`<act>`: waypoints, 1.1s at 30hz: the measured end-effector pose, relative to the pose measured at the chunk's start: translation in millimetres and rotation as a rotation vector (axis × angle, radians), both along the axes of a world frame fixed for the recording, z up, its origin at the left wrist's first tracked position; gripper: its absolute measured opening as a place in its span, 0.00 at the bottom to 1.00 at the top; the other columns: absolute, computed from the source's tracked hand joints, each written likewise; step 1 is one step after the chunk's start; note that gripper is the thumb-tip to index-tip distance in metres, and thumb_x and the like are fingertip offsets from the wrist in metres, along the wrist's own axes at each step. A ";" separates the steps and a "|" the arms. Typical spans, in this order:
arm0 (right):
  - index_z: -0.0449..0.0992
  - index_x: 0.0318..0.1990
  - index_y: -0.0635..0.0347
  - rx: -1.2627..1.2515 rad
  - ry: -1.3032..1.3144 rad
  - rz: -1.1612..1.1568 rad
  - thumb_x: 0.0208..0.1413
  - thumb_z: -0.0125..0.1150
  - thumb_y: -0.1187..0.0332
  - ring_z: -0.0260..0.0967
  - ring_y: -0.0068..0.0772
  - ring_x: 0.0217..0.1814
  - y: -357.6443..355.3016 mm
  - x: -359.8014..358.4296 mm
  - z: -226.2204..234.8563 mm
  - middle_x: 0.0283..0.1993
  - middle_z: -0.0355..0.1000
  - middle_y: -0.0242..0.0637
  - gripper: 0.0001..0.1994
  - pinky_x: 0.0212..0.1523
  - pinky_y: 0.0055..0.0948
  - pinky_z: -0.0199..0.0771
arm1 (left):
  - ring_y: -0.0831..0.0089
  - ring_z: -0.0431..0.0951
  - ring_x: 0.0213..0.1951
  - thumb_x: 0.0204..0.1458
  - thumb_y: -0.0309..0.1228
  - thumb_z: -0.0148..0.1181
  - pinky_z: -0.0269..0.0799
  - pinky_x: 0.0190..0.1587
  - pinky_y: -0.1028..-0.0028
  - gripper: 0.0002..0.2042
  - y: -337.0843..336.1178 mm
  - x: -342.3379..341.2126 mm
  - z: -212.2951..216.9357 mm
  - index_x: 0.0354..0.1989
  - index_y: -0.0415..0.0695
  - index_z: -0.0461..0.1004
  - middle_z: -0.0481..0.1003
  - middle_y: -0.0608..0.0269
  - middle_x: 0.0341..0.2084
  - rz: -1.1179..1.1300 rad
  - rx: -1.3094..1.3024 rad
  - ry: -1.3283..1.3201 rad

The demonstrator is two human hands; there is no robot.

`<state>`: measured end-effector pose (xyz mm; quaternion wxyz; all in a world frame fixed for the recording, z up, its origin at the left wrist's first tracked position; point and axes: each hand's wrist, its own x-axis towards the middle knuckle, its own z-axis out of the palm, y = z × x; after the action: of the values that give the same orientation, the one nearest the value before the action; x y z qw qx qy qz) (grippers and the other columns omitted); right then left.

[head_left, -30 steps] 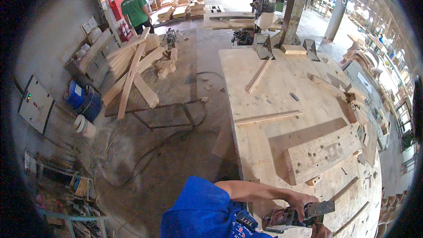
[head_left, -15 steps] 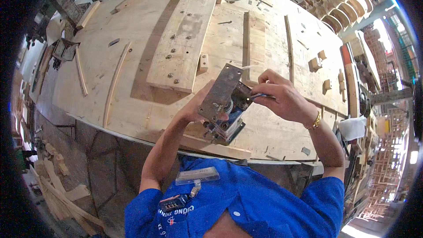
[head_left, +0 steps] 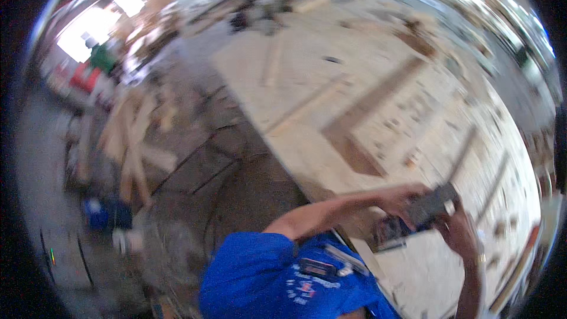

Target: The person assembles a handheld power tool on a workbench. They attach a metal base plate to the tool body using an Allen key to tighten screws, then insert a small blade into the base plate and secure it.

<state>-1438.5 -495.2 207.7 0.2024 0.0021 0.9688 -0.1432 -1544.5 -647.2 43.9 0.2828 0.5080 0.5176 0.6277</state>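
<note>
Motion blurs the whole picture. Above the near edge of the workbench (head_left: 283, 168), my left hand (head_left: 400, 199) is closed around a dark metal device with a flat rectangular plate (head_left: 430, 207) on top. The device's boxy lower part (head_left: 391, 233) shows below my left fingers. My right hand (head_left: 459, 233) is up against the right end of the plate. A small pale spot shows beside its fingers, which are too smeared to show a grip.
A thick wooden board (head_left: 396, 121) with holes lies on the bench beyond my hands, with thin wood strips (head_left: 307, 106) to its left. Scrap timber (head_left: 133, 142) is piled on the floor at left, near a blue object (head_left: 106, 212). A wood strip (head_left: 366, 257) runs along the near edge.
The view has swung to the left, so the bench, my hands and the device now appear farther right. Both hands remain at the device. The thin metal piece in my right fingers no longer shows clearly.
</note>
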 end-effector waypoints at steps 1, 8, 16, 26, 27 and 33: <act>0.78 0.42 0.52 -0.006 -0.008 0.060 0.47 0.62 0.70 0.72 0.54 0.40 14.4 7.6 -7.1 0.56 0.61 0.53 0.12 0.44 0.44 0.73 | 0.65 0.67 0.50 0.26 0.36 0.77 0.62 0.55 0.67 0.38 4.9 5.5 6.4 0.50 0.39 0.67 0.70 0.57 0.45 0.010 -0.034 -0.033; 0.71 0.43 0.61 -0.016 0.206 0.380 0.47 0.58 0.68 0.67 0.57 0.40 29.2 8.4 -34.3 0.46 0.65 0.51 0.15 0.36 0.50 0.68 | 0.72 0.75 0.33 0.24 0.31 0.73 0.71 0.38 0.71 0.27 4.8 3.8 25.1 0.39 0.36 0.73 0.78 0.59 0.31 -0.193 0.127 -0.186; 0.73 0.40 0.54 0.233 0.281 0.707 0.47 0.61 0.59 0.69 0.48 0.36 45.9 -3.7 -34.8 0.38 0.69 0.43 0.14 0.33 0.44 0.71 | 0.70 0.75 0.34 0.22 0.33 0.74 0.71 0.39 0.71 0.30 1.0 1.4 21.4 0.39 0.36 0.72 0.77 0.58 0.31 -0.122 0.037 -0.220; 0.73 0.41 0.56 0.232 -0.081 0.534 0.51 0.56 0.62 0.71 0.50 0.30 26.8 -6.9 -22.4 0.38 0.70 0.45 0.12 0.30 0.42 0.73 | 0.69 0.73 0.38 0.22 0.32 0.74 0.68 0.44 0.71 0.32 -13.0 -4.6 43.9 0.42 0.35 0.71 0.76 0.57 0.35 -0.180 -0.033 -0.162; 0.73 0.39 0.56 0.224 -0.026 0.524 0.52 0.55 0.62 0.71 0.48 0.30 26.8 -3.7 -21.6 0.37 0.70 0.45 0.11 0.29 0.42 0.73 | 0.68 0.72 0.40 0.23 0.33 0.74 0.67 0.46 0.70 0.33 -14.8 -3.7 45.8 0.44 0.36 0.70 0.75 0.56 0.37 -0.177 -0.039 -0.165; 0.70 0.42 0.58 -0.127 0.199 0.496 0.50 0.59 0.65 0.72 0.51 0.30 19.3 -9.6 -6.6 0.42 0.68 0.44 0.12 0.30 0.43 0.75 | 0.61 0.62 0.56 0.27 0.34 0.75 0.56 0.59 0.68 0.41 -5.9 -6.0 17.2 0.55 0.38 0.62 0.64 0.52 0.51 -0.060 -0.106 -0.052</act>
<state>-1448.1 -475.9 201.1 0.1351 -0.2621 0.9438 -0.1494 -1550.5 -653.1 61.1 0.3413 0.4911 0.5274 0.6035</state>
